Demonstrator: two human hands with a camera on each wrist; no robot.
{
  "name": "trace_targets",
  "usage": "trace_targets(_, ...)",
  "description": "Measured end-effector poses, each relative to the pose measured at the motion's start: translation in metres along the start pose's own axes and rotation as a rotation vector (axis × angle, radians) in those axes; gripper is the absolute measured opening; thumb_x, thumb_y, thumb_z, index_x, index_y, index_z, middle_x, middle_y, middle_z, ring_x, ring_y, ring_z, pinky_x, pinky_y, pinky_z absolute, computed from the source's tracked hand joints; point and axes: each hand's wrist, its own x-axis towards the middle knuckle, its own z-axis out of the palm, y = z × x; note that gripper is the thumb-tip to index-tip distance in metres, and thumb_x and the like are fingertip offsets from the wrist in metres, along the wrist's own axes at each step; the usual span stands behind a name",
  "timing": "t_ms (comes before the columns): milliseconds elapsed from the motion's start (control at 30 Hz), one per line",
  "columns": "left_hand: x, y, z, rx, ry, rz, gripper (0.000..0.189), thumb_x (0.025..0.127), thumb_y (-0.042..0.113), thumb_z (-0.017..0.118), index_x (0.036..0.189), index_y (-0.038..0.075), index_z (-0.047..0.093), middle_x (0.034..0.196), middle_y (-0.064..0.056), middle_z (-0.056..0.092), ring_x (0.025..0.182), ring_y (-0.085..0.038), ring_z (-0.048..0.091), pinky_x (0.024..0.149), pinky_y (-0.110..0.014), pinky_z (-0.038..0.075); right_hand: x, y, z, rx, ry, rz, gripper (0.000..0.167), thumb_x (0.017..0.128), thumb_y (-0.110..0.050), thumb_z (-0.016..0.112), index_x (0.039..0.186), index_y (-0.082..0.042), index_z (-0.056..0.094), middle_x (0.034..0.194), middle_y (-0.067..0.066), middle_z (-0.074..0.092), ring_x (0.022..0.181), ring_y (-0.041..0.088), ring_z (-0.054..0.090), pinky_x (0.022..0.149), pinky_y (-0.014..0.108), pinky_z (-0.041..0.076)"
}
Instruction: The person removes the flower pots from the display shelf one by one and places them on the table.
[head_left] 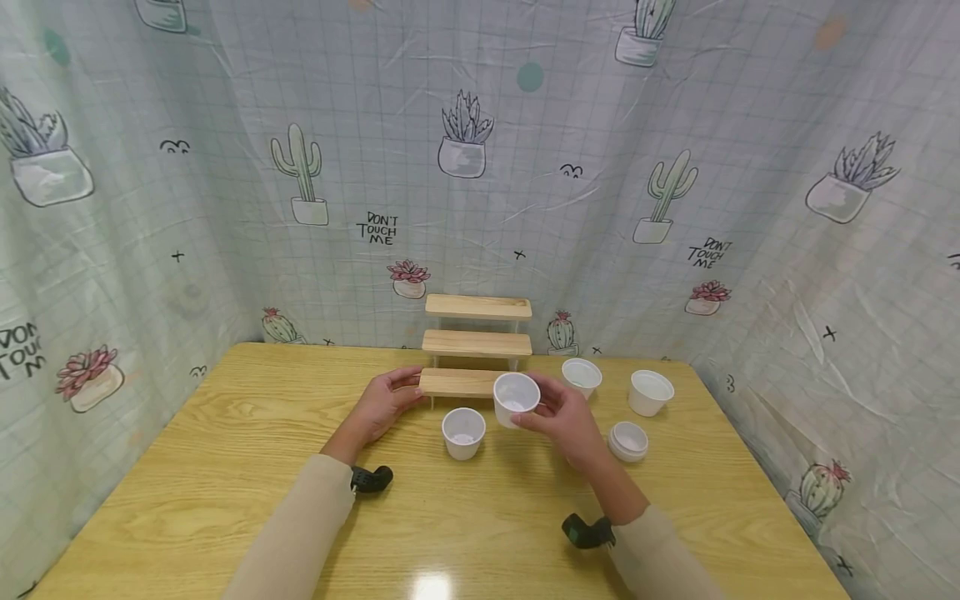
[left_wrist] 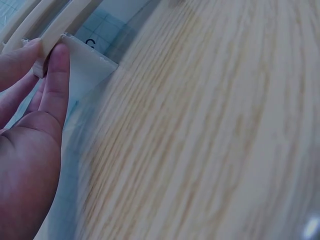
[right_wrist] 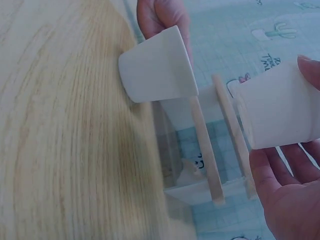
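Note:
A three-tier wooden display stand point(head_left: 459, 382) with clear supports stands at the back of the table. My left hand point(head_left: 382, 406) pinches the left end of its lowest board point(left_wrist: 70, 24) between thumb and fingers, seen close in the left wrist view. In my right hand point(head_left: 568, 423) is a white cup point(head_left: 516, 398), held above the table in front of the stand's right end; the thumb and fingers grip its sides. Another white cup point(head_left: 463, 435) stands upright on the table between the hands, and in the right wrist view this standing cup point(right_wrist: 157, 67) partly hides the stand.
Right of the right hand, two white cups, one nearer point(head_left: 581, 377) and one farther right point(head_left: 651, 393), stand on the wooden table point(head_left: 225, 467). A small stack of white cups point(head_left: 628, 443) sits in front of them. A patterned curtain point(head_left: 517, 208) hangs behind the table.

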Motion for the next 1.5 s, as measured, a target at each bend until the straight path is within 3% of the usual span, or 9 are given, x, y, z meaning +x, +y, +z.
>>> trace_targets(333,0.002,0.003,0.002,0.000,0.015,-0.023,0.056,0.100,-0.006,0.058,0.152,-0.008,0.039,0.140,-0.024,0.051,0.107,-0.010,0.065,0.104,-0.035,0.059,0.011,-0.004,0.002,0.001,0.006,0.005,0.070,0.081,-0.019,0.089,0.143,-0.011,0.057,0.144,0.011,0.061,0.134,0.028,0.058,0.104,0.023,0.056)
trace_targets(567,0.001,0.004,0.000,0.009,0.016,-0.031,0.057,0.099,-0.005,0.060,0.153,-0.007,0.040,0.138,-0.022,0.052,0.107,-0.010,0.065,0.104,-0.035,0.059,0.025,-0.004,0.001,0.028,-0.008,-0.056,0.065,0.082,-0.007,0.086,0.140,-0.004,0.058,0.141,0.018,0.061,0.130,0.032,0.060,0.101,0.023,0.058)
trace_targets(900,0.002,0.002,-0.003,0.027,0.013,-0.027,0.058,0.100,-0.003,0.061,0.153,-0.008,0.038,0.142,-0.026,0.051,0.106,-0.009,0.066,0.102,-0.033,0.060,0.044,-0.007,0.000,0.047,0.005,-0.101,0.063,0.084,-0.006,0.084,0.141,-0.004,0.058,0.141,0.019,0.061,0.128,0.028,0.061,0.100,0.020,0.058)
trace_targets(1200,0.001,0.002,0.000,0.039,0.015,-0.026,0.056,0.099,-0.004,0.060,0.152,-0.008,0.040,0.143,-0.028,0.048,0.107,-0.010,0.065,0.102,-0.032,0.060,0.060,-0.009,0.000,0.057,0.011,-0.120,0.061,0.084,-0.007,0.085,0.140,-0.006,0.060,0.138,0.018,0.063,0.128,0.032,0.061,0.100,0.021,0.059)
trace_targets(1500,0.002,0.003,0.000,0.029,0.017,-0.021,0.057,0.099,-0.004,0.061,0.152,-0.009,0.040,0.143,-0.028,0.050,0.105,-0.010,0.066,0.101,-0.033,0.060,0.077,-0.015,0.002,0.004,0.008,-0.130,0.061,0.084,-0.013,0.085,0.141,-0.011,0.062,0.136,0.015,0.065,0.123,0.029,0.066,0.096,0.023,0.061)
